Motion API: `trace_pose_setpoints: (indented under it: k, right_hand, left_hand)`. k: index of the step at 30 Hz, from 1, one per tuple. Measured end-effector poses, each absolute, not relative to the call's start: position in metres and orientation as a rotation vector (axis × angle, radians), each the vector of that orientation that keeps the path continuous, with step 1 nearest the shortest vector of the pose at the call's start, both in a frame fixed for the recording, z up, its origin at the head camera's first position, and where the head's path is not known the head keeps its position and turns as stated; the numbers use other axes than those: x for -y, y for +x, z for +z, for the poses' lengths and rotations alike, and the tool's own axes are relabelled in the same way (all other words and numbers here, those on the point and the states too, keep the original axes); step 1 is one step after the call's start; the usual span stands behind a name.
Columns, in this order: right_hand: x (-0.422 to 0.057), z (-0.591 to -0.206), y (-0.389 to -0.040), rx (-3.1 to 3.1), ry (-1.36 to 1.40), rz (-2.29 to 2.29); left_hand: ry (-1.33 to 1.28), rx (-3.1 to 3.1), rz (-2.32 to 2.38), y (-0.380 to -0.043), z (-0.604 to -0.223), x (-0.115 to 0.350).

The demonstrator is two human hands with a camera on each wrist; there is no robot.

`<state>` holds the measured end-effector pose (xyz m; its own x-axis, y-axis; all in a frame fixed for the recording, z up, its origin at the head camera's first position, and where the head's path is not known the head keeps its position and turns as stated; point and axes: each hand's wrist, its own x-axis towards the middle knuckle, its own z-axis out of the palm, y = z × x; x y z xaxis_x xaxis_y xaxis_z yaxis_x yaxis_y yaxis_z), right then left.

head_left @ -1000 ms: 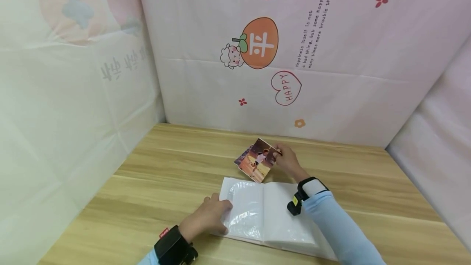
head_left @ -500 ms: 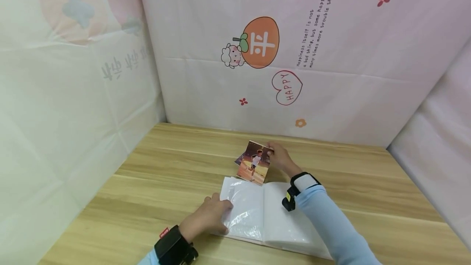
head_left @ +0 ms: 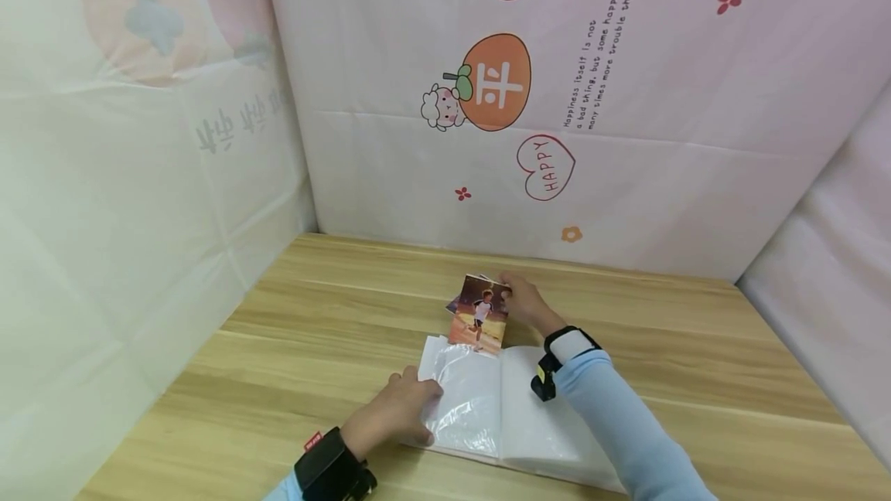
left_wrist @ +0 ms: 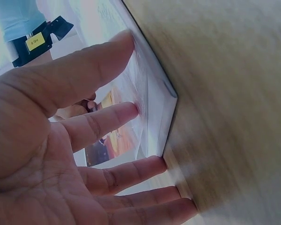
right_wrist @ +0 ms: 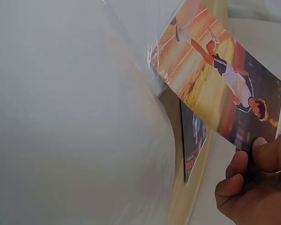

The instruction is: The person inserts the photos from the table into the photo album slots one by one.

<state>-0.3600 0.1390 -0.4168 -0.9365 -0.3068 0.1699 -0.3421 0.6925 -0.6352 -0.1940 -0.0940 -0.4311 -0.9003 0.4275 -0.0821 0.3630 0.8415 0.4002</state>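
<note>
My right hand [head_left: 527, 301] pinches the upper right corner of a photo [head_left: 479, 315] between thumb and fingers. The print shows a running figure in a white top. Its lower edge overlaps the top of the left plastic sleeve of an open photo album [head_left: 462, 400]; in the right wrist view a corner of the photo [right_wrist: 225, 75] meets the mouth of the clear sleeve. Another photo [right_wrist: 193, 140] lies behind it, mostly covered. At the album's left edge rests my left hand [head_left: 401, 408], its thumb and index fingertip touching the page and its other fingers spread along the border.
The album lies on a wood-grain table [head_left: 313, 315]. A white printed cloth [head_left: 376, 161] hangs behind the table, and further white cloth walls [head_left: 139, 253] stand at both sides. The right forearm reaches across the album's right page.
My right hand has moved left and slightly down, turning the photo more upright and bringing its lower edge over the sleeve's top. The left hand keeps its place on the album.
</note>
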Motion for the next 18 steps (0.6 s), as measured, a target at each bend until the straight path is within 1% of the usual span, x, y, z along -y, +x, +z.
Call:
trace_pose_setpoints:
  k: [18]
  right_hand:
    - [-0.1356,-0.4211,-0.3571,2.778,0.611,1.098]
  left_hand:
    - [0.620,-2.854,0.587,-0.1941,-0.4306,0.0941]
